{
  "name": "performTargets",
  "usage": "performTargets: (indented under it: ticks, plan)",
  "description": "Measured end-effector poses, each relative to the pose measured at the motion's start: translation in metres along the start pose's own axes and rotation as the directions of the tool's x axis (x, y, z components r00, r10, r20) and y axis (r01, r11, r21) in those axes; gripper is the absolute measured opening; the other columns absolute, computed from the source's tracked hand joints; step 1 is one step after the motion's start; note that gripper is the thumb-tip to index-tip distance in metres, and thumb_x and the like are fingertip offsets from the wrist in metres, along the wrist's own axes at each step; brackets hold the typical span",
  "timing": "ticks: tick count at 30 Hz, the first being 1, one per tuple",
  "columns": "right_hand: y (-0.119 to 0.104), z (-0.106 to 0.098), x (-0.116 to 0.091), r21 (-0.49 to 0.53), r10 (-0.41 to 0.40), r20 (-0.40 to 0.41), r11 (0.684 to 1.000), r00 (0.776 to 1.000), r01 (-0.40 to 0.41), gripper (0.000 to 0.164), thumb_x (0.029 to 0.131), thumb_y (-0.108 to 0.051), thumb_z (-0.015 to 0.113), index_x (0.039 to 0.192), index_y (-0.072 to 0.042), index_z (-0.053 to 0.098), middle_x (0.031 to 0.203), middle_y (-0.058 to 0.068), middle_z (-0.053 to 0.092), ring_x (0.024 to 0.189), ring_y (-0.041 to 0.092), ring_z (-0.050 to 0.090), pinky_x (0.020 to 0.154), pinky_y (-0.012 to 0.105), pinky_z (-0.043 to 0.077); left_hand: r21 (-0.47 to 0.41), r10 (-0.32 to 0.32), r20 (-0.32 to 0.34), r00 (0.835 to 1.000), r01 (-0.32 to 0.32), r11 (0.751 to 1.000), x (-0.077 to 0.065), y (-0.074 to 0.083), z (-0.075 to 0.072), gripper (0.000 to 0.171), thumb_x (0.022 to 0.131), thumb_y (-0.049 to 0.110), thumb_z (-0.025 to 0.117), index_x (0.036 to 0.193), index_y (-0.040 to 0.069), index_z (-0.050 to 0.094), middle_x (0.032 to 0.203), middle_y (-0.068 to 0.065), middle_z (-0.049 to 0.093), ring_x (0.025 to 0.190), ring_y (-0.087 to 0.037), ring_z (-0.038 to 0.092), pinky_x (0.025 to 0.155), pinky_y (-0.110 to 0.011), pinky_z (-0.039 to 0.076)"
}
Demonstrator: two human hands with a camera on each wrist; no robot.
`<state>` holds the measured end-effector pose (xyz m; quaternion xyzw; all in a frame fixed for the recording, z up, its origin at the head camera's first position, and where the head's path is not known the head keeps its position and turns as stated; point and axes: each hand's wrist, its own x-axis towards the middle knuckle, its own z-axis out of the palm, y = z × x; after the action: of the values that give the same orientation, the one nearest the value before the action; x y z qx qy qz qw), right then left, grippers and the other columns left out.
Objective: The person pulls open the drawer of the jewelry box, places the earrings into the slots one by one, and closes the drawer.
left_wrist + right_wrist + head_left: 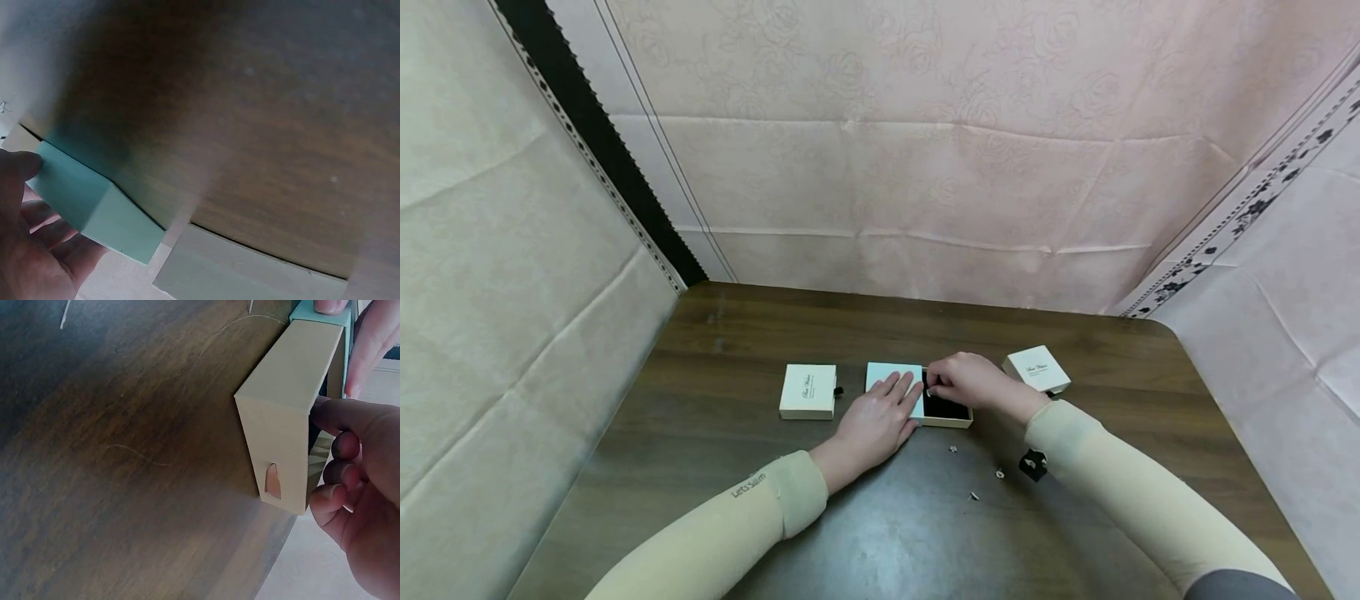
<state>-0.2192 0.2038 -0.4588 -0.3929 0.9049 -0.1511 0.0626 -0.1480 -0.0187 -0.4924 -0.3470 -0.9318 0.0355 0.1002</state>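
Observation:
A drawer box lies in the middle of the table, its light blue sleeve (880, 372) on the left and its cream drawer (951, 422) with a black lining pulled out to the right. My left hand (876, 421) rests on the sleeve with extended fingers spread over its top, while the thumb (25, 165) touches the near side. Over the drawer, my right hand (973, 379) has its thumb and fingers bent down inside. A small shiny piece of jewellery (928, 393) shows at those fingertips, mostly hidden. The drawer's end (275, 456) has a small cut-out.
White lettered boxes stand to the left (807, 392) and to the back right (1036, 368). Several tiny metal pieces, one ring-like (999, 473), lie nearer on the wooden table (880, 533). A small black piece with shiny parts (1033, 464) lies by the right sleeve.

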Motion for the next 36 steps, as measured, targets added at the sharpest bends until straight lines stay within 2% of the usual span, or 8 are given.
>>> performTargets:
  ticks: [5,12,15,23,30,36]
  plan:
    - [0.002,-0.003,-0.005,-0.024,0.009,-0.034,1.000,0.999,-0.010,0.008,0.098,-0.010,0.077,0.092,-0.014,0.074,0.069,-0.011,0.059,0.059,0.002,0.047,0.060,0.026,0.048,0.002,0.002,-0.008,1.000,-0.002,1.000,0.000,0.001,0.001,0.058,0.110,0.047,0.057,0.157,0.013,0.056,0.159,-0.010,0.056,0.146,-0.025,0.054,0.114,-0.039,0.051]
    - [0.005,-0.015,-0.019,-0.023,0.005,-0.099,1.000,0.995,-0.007,0.006,0.097,-0.010,0.077,0.094,-0.015,0.075,0.079,-0.010,0.068,0.062,0.000,0.051,0.062,0.028,0.051,0.005,-0.002,-0.011,1.000,0.002,1.000,-0.001,0.001,0.003,0.059,0.110,0.047,0.058,0.158,0.013,0.055,0.160,-0.010,0.055,0.146,-0.026,0.054,0.114,-0.038,0.051]
    - [0.003,-0.020,-0.028,-0.018,0.003,-0.117,1.000,0.993,-0.006,0.004,0.097,-0.011,0.078,0.095,-0.013,0.076,0.076,-0.010,0.066,0.060,-0.001,0.050,0.060,0.027,0.050,-0.005,0.001,-0.016,1.000,-0.001,1.000,0.000,0.001,0.003,0.059,0.109,0.047,0.059,0.157,0.013,0.056,0.159,-0.010,0.056,0.146,-0.026,0.054,0.113,-0.039,0.051]
    - [-0.008,-0.026,-0.049,-0.020,0.003,-0.101,1.000,0.995,-0.005,0.006,0.098,-0.015,0.078,0.101,-0.010,0.078,0.071,-0.013,0.061,0.058,-0.004,0.047,0.056,0.023,0.047,0.000,0.000,-0.018,1.000,0.000,1.000,-0.001,0.000,0.002,0.059,0.109,0.047,0.059,0.158,0.013,0.055,0.159,-0.011,0.056,0.146,-0.026,0.054,0.113,-0.039,0.051]
    - [-0.018,-0.024,-0.065,-0.030,-0.030,-0.117,0.999,0.993,0.027,0.006,0.097,-0.011,0.079,0.102,-0.010,0.079,0.082,-0.011,0.070,0.060,-0.005,0.048,0.056,0.024,0.048,0.007,0.003,-0.030,1.000,-0.003,1.000,0.000,0.000,0.004,0.058,0.109,0.046,0.060,0.157,0.013,0.056,0.159,-0.010,0.056,0.146,-0.026,0.055,0.113,-0.039,0.052]
    - [-0.023,-0.014,-0.076,-0.049,-0.017,-0.119,0.999,0.993,0.011,0.006,0.095,-0.012,0.081,0.101,-0.014,0.079,0.090,-0.008,0.075,0.063,-0.005,0.050,0.059,0.024,0.050,0.047,0.013,-0.055,0.998,-0.010,0.999,0.000,0.000,0.008,0.058,0.109,0.046,0.060,0.156,0.014,0.057,0.158,-0.010,0.057,0.144,-0.026,0.056,0.111,-0.038,0.053]
